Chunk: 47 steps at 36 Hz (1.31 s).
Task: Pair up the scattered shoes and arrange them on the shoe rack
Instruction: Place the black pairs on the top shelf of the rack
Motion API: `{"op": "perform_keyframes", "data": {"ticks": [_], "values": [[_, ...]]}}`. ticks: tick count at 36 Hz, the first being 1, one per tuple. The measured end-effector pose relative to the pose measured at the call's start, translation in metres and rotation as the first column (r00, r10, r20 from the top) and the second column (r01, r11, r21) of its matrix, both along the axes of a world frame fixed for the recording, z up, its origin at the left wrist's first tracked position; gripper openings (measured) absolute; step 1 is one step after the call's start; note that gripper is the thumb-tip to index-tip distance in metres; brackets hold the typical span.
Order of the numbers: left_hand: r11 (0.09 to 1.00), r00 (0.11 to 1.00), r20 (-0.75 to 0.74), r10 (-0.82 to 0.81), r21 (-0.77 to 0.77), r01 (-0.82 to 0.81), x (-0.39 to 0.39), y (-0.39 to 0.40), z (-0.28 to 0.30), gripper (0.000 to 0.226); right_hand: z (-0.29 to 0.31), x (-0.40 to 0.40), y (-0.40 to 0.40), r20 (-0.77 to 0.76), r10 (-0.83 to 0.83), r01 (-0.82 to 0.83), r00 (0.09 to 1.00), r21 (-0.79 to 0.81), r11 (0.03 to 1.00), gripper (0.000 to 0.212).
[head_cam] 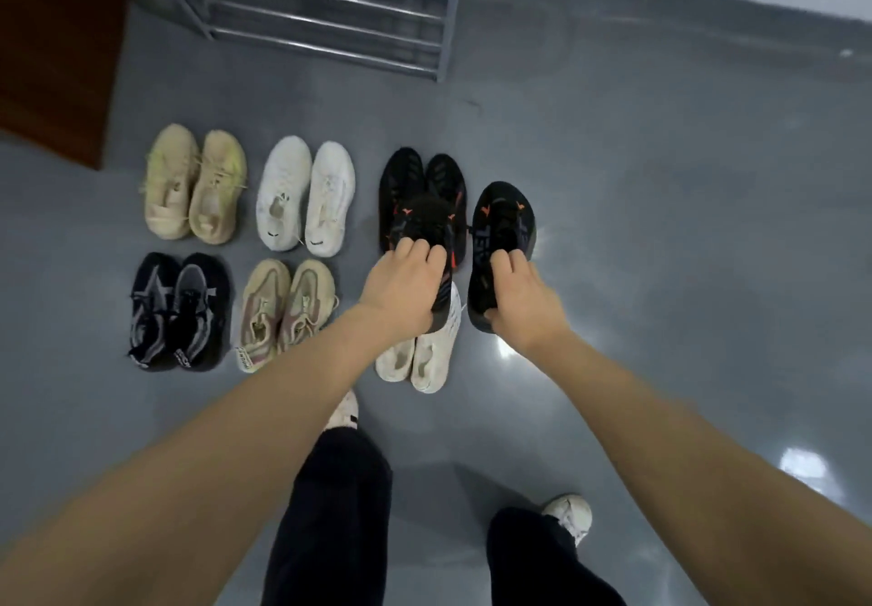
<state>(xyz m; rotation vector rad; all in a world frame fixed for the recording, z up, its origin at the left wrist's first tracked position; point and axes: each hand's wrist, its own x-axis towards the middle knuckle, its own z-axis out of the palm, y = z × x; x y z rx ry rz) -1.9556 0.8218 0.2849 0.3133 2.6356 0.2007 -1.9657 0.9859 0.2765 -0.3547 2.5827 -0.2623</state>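
A: Both hands are up off the grey floor [660,181]. The left hand [401,284] has its fingers curled round the collar of a black knit trainer with orange marks [420,221].

B: And the right hand [521,296] grips the matching black trainer [502,223] the same way, just beside the first one. Grey lettering runs down its side, too blurred to read.

A: Under the left wrist sits a white pair [420,360]; beyond its knuckles, another black pair [424,176].

B: Well ahead of both hands stands the bare metal-bar shoe rack [330,6].
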Motion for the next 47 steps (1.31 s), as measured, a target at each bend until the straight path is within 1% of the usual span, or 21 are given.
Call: {"op": "perform_keyframes", "data": {"ticks": [4, 9, 12, 17, 20, 25, 29, 34, 39, 43, 47], "values": [[0.995, 0.995, -0.01, 0.095, 0.029, -0.094, -0.024, -0.058, 0.032, 0.046, 0.036, -0.033, -0.057, 0.01, -0.026, 0.026, 1.0, -0.06, 0.998, 0.043], [0.992, 0.991, -0.029, 0.127, 0.009, -0.127, -0.052, -0.12, 0.064, 0.047, 0.07, -0.07, -0.121, 0.048, -0.028, 0.033, 0.998, -0.118, 0.992, 0.043], [0.989, 0.989, -0.051, 0.142, -0.037, -0.144, -0.063, -0.153, 0.079, 0.049, 0.09, -0.089, -0.156, 0.025, 0.01, -0.007, 1.0, -0.143, 0.99, 0.042], [0.982, 0.978, -0.119, 0.173, -0.061, -0.181, -0.095, -0.196, 0.101, 0.045, 0.117, -0.132, -0.201, -0.051, 0.088, -0.096, 0.995, -0.186, 0.978, 0.043], [0.977, 0.971, -0.156, 0.179, -0.091, -0.195, -0.121, -0.212, 0.115, 0.044, 0.129, -0.164, -0.222, -0.072, 0.114, -0.127, 0.991, -0.215, 0.968, 0.042], [0.963, 0.946, -0.208, 0.25, -0.046, -0.265, -0.181, -0.229, 0.127, 0.042, 0.141, -0.228, -0.246, -0.118, 0.166, -0.19, 0.979, -0.236, 0.953, 0.043], [0.943, 0.907, -0.285, 0.311, -0.023, -0.331, -0.242, -0.238, 0.13, 0.04, 0.142, -0.294, -0.262, -0.182, 0.238, -0.275, 0.954, -0.22, 0.936, 0.043], [0.907, 0.878, -0.286, 0.384, -0.063, -0.416, -0.323, -0.248, 0.122, 0.041, 0.128, -0.386, -0.281, -0.239, 0.317, -0.368, 0.918, -0.215, 0.905, 0.041], [0.894, 0.88, -0.29, 0.377, -0.133, -0.427, -0.38, -0.258, 0.107, 0.041, 0.108, -0.446, -0.293, -0.274, 0.412, -0.471, 0.869, -0.202, 0.859, 0.036], [0.867, 0.865, -0.277, 0.418, -0.163, -0.471, -0.433, -0.27, 0.088, 0.045, 0.083, -0.495, -0.306, -0.276, 0.407, -0.471, 0.871, -0.23, 0.852, 0.035], [0.859, 0.877, -0.273, 0.396, -0.227, -0.459, -0.468, -0.28, 0.053, 0.043, 0.046, -0.525, -0.316, -0.293, 0.406, -0.479, 0.866, -0.249, 0.842, 0.031]]}}
